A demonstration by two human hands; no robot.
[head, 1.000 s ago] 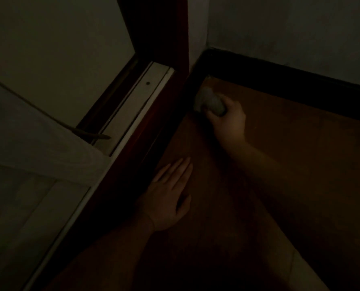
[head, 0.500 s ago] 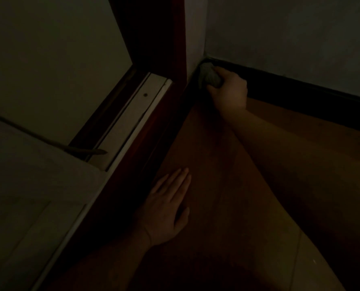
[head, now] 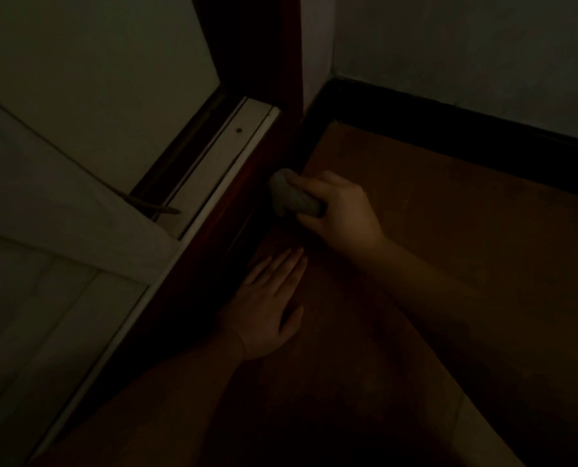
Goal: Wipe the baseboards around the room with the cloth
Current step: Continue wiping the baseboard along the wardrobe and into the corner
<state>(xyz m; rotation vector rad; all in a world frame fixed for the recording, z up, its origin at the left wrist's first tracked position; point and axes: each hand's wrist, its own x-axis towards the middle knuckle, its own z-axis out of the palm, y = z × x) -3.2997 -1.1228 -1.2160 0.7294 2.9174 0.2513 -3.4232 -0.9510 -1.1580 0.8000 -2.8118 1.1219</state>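
The scene is very dark. My right hand (head: 339, 210) grips a bunched grey cloth (head: 292, 197) and holds it against the dark red-brown wooden frame (head: 233, 214) that runs along the left side of the floor. My left hand (head: 267, 305) lies flat, fingers straight, on the brown floor (head: 449, 247) just below the cloth. A black baseboard (head: 466, 133) runs along the foot of the back wall from the corner towards the right.
A pale metal threshold strip (head: 213, 170) with a small hole lies left of the frame. Beyond it are pale tiles (head: 44, 298) and a light door panel (head: 95, 72). A grey wall (head: 466, 45) rises above the baseboard.
My right hand has pulled the cloth out of the far corner and back along the left frame towards me. My left hand stays flat on the floor.
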